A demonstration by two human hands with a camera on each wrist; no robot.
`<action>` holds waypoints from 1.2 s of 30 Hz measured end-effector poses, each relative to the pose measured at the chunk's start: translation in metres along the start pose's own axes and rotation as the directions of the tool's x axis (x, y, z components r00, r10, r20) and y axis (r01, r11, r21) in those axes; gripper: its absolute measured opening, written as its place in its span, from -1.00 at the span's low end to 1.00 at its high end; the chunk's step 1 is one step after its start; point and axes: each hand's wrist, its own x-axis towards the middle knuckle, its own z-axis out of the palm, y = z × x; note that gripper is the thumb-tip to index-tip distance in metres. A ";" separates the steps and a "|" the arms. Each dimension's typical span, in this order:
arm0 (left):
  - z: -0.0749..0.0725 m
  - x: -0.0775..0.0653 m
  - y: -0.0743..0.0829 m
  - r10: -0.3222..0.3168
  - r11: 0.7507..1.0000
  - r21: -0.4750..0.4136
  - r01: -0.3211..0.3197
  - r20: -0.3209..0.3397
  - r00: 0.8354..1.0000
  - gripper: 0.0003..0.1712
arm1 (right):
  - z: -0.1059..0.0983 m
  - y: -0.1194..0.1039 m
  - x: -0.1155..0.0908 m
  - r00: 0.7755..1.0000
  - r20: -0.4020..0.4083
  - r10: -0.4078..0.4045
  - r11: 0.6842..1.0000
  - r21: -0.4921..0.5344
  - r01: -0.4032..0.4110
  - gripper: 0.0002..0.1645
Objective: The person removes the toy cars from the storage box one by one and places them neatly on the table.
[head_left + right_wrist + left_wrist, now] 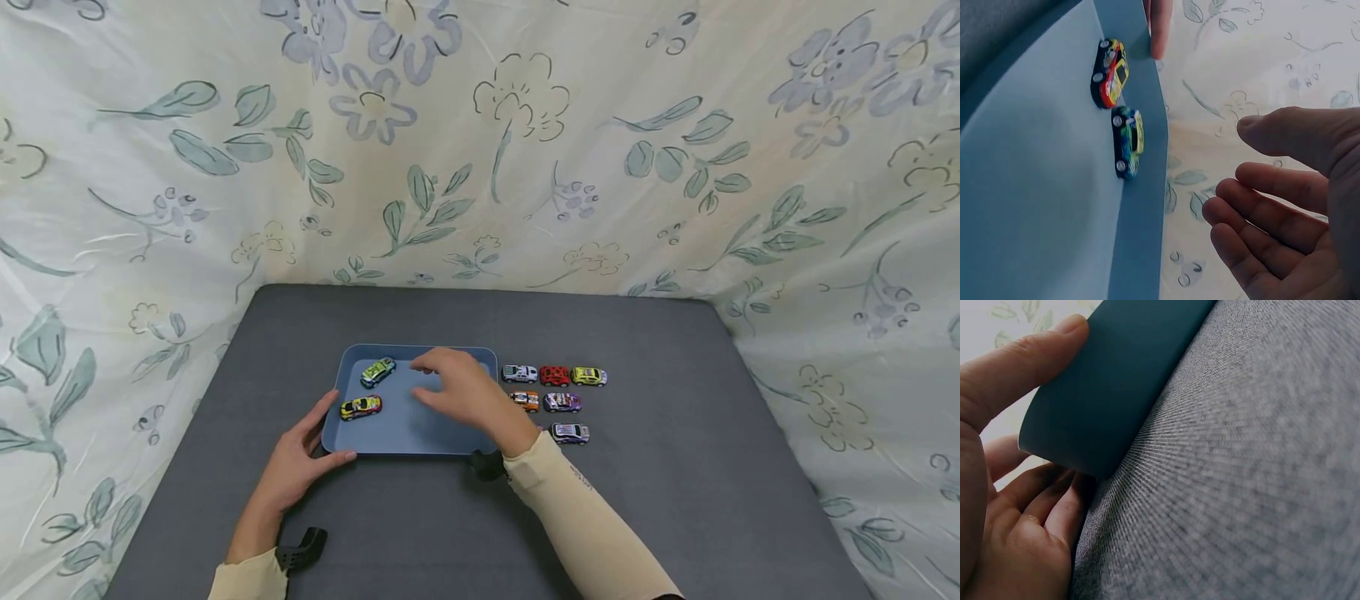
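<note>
A blue tray [420,433] lies on the table, its near-left corner held by my left hand [294,467]. In the left wrist view the thumb [1054,347] presses the tray's outer wall [1097,387], with the other fingers around the corner. My right hand [468,392] hovers over the tray's right half, holding nothing; its fingers are relaxed and apart in the right wrist view. On the tray's left side sit a green-and-blue toy car [377,372] and a yellow-and-red toy car [361,407], both upright.
Right of the tray, several toy cars stand in rows: a white one [519,373], a red one [555,376], a yellow one [589,377], an orange one [527,402], a purple one [562,402], a silver one [570,433]. My right forearm partly covers this area. Floral curtain [517,167] surrounds the grey table [675,500].
</note>
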 end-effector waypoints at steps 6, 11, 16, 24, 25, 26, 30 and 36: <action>0.001 -0.001 0.000 -0.015 1.000 0.003 0.015 0.002 1.000 0.18 | 0.017 -0.005 0.006 1.000 0.031 0.003 1.000 0.016 -0.003 -0.53; 0.000 0.000 0.000 -0.016 1.000 -0.010 0.016 0.010 1.000 0.17 | 0.029 -0.008 0.012 0.999 0.032 0.000 1.000 0.002 0.000 -0.53; -0.002 0.001 0.000 -0.009 1.000 -0.016 0.009 0.012 1.000 0.18 | 0.036 -0.012 0.015 1.000 0.029 -0.006 1.000 0.016 0.006 -0.52; -0.003 0.002 0.001 0.012 1.000 -0.011 -0.012 0.019 1.000 0.17 | 0.047 -0.014 0.020 0.999 0.034 0.026 0.999 0.044 -0.027 -0.49; -0.003 0.002 0.001 0.013 1.000 -0.009 -0.013 0.019 1.000 0.17 | 0.048 -0.014 0.021 0.999 0.036 0.032 0.998 0.044 -0.034 -0.49; -0.003 0.002 0.001 0.015 1.000 -0.007 -0.014 0.018 1.000 0.17 | 0.050 -0.014 0.021 0.999 0.039 0.037 0.998 0.042 -0.038 -0.48; -0.003 0.002 0.000 0.004 1.000 -0.010 -0.004 0.018 1.000 0.18 | 0.058 -0.015 0.025 0.998 0.041 0.042 0.999 0.026 -0.043 -0.46; -0.002 0.002 0.001 -0.008 1.000 -0.013 0.008 0.020 1.000 0.18 | 0.071 -0.017 0.033 0.999 0.037 0.026 0.998 -0.057 -0.024 -0.46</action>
